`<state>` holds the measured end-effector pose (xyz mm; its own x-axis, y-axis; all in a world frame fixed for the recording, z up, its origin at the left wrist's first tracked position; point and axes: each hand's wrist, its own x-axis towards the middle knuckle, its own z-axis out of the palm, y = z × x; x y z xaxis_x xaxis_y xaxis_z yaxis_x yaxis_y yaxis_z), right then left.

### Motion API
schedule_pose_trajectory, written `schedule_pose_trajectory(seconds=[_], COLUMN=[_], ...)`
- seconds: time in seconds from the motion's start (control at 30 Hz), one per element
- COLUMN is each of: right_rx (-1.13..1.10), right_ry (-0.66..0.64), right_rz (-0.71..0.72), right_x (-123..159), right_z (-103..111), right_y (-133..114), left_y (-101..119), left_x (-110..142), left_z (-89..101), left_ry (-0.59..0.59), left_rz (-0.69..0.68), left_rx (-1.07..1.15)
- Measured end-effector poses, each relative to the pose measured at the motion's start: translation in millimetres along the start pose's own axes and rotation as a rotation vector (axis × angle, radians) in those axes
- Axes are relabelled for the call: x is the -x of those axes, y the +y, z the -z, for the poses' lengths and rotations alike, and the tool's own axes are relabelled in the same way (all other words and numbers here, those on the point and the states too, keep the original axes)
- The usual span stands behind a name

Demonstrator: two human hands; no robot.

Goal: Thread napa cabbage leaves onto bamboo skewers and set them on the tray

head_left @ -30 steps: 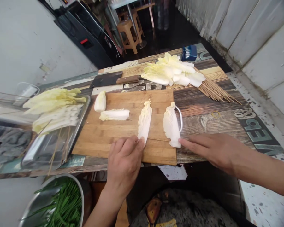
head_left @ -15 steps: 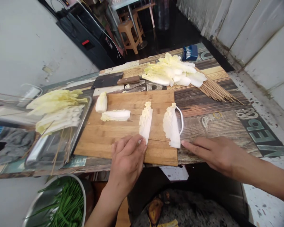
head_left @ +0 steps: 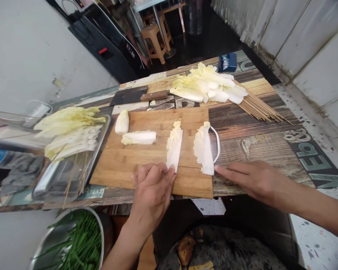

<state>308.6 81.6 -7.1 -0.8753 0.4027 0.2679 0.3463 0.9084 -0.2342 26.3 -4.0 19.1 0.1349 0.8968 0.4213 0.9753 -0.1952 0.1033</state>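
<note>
My left hand (head_left: 152, 183) pinches the lower end of a white cabbage leaf piece (head_left: 174, 146) on the wooden cutting board (head_left: 129, 165). A thin bamboo skewer (head_left: 190, 166) runs from this piece to a second cabbage piece (head_left: 204, 150) near the board's right edge. My right hand (head_left: 253, 180) is closed, index finger extended, its fingertip at the second piece's lower right edge, in line with the skewer; the skewer's end there is hidden by the fingers. Two more cabbage pieces, one upright (head_left: 122, 122) and one sideways (head_left: 139, 137), lie at the board's left.
Behind the board lie a cleaver (head_left: 138, 95), a cabbage leaf pile (head_left: 208, 84), bamboo skewers (head_left: 263, 103) and a blue box (head_left: 227, 62). Left stands a metal tray (head_left: 104, 138) with cabbage leaves (head_left: 70, 131). A pot (head_left: 101, 232) of green stalks (head_left: 81, 236) sits below.
The view has shifted slightly. Both hands and the cabbage pieces stay in nearly the same places on the board, the skewer still between the two pieces.
</note>
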Motion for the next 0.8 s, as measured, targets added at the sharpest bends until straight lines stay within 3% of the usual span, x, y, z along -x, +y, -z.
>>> schedule_pose_trajectory(seconds=[0.4,0.67,0.8], right_rx=[-0.089,-0.026,0.049], right_ry=[-0.02,-0.09,-0.083], right_rz=[0.003,0.047,0.051], right_x=[-16.4,-36.2,-53.0], right_z=[2.0,11.2,5.9], right_y=[-1.5,-4.9,-17.2], left_y=[-1.8,-2.5,-4.0], left_x=[-0.7,-1.4,-0.9], left_z=[1.0,1.7,3.3], left_ry=[-0.017,-0.032,-0.071], left_rz=[0.016,0.012,0.035], left_rx=[0.072,0.07,0.085])
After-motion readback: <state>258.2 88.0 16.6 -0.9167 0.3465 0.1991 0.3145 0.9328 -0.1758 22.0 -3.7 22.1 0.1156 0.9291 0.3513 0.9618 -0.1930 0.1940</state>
